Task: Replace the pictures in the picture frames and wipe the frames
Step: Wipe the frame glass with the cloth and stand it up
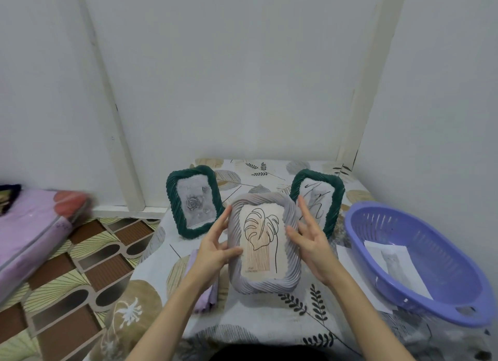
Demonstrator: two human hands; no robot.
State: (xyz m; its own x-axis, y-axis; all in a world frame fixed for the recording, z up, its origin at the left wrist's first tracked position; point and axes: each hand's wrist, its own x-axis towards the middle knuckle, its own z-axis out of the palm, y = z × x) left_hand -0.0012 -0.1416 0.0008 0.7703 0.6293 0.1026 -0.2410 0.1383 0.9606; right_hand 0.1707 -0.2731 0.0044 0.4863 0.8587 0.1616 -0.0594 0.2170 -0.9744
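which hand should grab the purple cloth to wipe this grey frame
Probably left. The left hand is right above the purple cloth; the right hand, on the grey frame's far side, could steady it.

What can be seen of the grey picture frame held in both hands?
The grey frame is a rounded rectangle with a ribbed, rope-like border. It holds a line drawing of a leaf over a beige striped panel. It is held upright above the patterned tablecloth, picture facing the camera, between the left hand and the right hand.
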